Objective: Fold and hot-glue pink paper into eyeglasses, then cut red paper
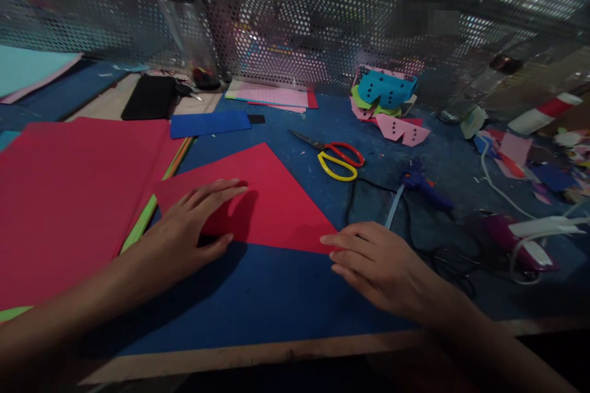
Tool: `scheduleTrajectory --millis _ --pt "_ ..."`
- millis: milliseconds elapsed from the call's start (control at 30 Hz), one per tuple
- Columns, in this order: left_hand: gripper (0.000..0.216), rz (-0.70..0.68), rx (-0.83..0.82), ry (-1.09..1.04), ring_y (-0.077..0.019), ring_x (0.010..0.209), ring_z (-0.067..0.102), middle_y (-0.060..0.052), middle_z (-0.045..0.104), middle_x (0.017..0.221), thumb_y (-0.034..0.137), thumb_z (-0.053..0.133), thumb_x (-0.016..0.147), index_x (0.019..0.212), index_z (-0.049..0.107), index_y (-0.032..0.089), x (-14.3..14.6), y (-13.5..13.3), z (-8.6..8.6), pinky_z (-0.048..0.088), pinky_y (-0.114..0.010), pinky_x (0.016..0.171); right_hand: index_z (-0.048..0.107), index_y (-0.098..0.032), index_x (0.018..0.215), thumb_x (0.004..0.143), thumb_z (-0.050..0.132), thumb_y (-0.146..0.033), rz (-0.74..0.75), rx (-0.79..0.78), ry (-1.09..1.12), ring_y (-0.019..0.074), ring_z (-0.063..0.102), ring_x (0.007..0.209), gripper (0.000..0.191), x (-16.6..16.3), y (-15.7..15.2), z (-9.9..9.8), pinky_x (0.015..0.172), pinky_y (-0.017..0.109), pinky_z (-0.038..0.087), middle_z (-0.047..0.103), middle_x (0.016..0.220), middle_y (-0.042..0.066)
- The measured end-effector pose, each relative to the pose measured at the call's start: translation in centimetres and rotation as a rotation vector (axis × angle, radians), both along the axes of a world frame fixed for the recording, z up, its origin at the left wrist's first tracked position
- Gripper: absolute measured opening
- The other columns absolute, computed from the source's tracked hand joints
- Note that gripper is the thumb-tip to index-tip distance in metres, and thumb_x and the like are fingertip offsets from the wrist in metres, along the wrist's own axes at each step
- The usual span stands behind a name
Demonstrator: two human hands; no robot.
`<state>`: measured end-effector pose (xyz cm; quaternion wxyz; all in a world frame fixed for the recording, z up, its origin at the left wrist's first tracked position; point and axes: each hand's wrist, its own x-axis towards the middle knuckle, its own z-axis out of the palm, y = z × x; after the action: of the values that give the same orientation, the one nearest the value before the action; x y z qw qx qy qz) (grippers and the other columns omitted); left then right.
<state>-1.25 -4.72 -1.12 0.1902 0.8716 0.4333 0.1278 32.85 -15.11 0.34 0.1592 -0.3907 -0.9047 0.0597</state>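
Note:
A red sheet of paper, folded into a pointed shape, lies on the blue tabletop in front of me. My left hand is spread over its left part, thumb apart from the stretched fingers. At the sheet's right corner, my right hand has its fingers drawn together on the paper; the corner is partly hidden under the fingertips. Just beyond the sheet lie scissors with one red and one yellow handle, blades pointing left.
At left is a stack of large red sheets. A blue strip and a black phone-like object lie behind. Cut paper masks stand at the back. Rightward are a blue glue gun, cables and paper scraps.

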Motion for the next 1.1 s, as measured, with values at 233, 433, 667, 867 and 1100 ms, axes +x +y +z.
scheduleTrajectory --millis 233,433,667,867,1100 --pt "0.067 0.082 0.005 0.013 -0.0333 0.144 0.043 -0.001 0.043 0.159 0.033 0.054 0.089 0.153 0.034 0.041 -1.3 0.0 -0.6 0.043 -0.057 0.112 0.069 -0.018 0.110 0.099 0.058 -0.020 -0.008 0.001 0.014 0.0235 0.061 0.112 0.015 0.2 -0.1 0.1 0.093 0.042 0.052 0.071 0.130 0.004" --pt "0.064 0.128 0.008 -0.035 -0.0310 0.143 0.043 -0.001 0.046 0.157 0.035 0.052 0.092 0.153 0.035 0.039 -2.1 -0.1 -1.1 0.040 -0.055 0.116 0.068 -0.018 0.106 0.098 0.059 -0.018 -0.017 -0.017 0.033 0.0229 0.061 0.111 0.012 0.8 -0.3 0.0 0.094 0.042 0.051 0.071 0.130 0.004" --pt "0.063 0.151 0.013 -0.019 -0.0313 0.141 0.046 0.001 0.046 0.157 0.035 0.052 0.091 0.152 0.035 0.043 -2.7 -0.1 -1.3 0.043 -0.055 0.113 0.067 -0.019 0.107 0.097 0.060 -0.017 -0.027 -0.032 0.040 0.0231 0.060 0.113 0.012 1.3 -0.7 -0.2 0.093 0.043 0.051 0.069 0.132 0.004" --pt "0.062 0.149 0.011 -0.043 -0.0307 0.141 0.046 0.000 0.047 0.156 0.032 0.050 0.092 0.152 0.035 0.041 -3.1 -0.2 -1.1 0.044 -0.054 0.112 0.066 -0.019 0.108 0.096 0.061 -0.015 -0.025 -0.056 0.072 0.0222 0.060 0.114 0.014 1.5 -0.7 -0.1 0.095 0.042 0.051 0.069 0.131 0.005" --pt "0.057 0.133 -0.024 -0.024 -0.0334 0.143 0.041 -0.005 0.043 0.159 0.025 0.047 0.096 0.152 0.037 0.034 -3.0 -0.4 0.0 0.040 -0.057 0.114 0.068 -0.019 0.103 0.098 0.058 -0.016 -0.040 -0.047 0.069 0.0236 0.063 0.112 0.011 1.7 -0.7 -0.3 0.091 0.043 0.055 0.071 0.127 0.007"
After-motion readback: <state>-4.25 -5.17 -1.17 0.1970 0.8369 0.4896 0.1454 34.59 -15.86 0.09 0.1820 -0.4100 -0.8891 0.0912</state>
